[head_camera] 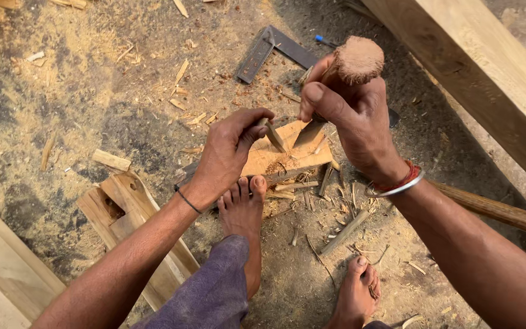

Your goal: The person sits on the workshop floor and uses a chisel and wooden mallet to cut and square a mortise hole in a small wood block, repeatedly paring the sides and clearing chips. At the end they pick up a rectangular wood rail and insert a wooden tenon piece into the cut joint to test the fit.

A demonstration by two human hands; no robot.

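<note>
The small wood block [287, 155] lies flat on the sandy ground [62, 109], between the two hands and just in front of the bare left foot [243, 213], whose toes touch its near edge. The block is pale, roughly square, with a dark lower side, and fresh sawdust and a rough cut mark show on its top face.

The left hand [229, 149] has its grip closed around a short chisel [273, 135]; the chisel stands tilted, and its tip rests on the top of the block. The right hand [351, 116] is closed around the worn wooden handle [355, 59] of a tool, and the flat metal blade [309, 131] below the fist points down to the same top face, just beside the chisel. On the right wrist there are a red thread and a metal bangle [404, 183].

Many thin wood chips [336, 213] lie around the block. Behind it rests a metal square [272, 50]. To the left lies a notched plank [132, 225], partly under the left forearm. A big beam [488, 67] crosses the upper right corner, and a round stick [500, 210] passes under the right forearm. The right foot [355, 295] stands near the bottom edge.
</note>
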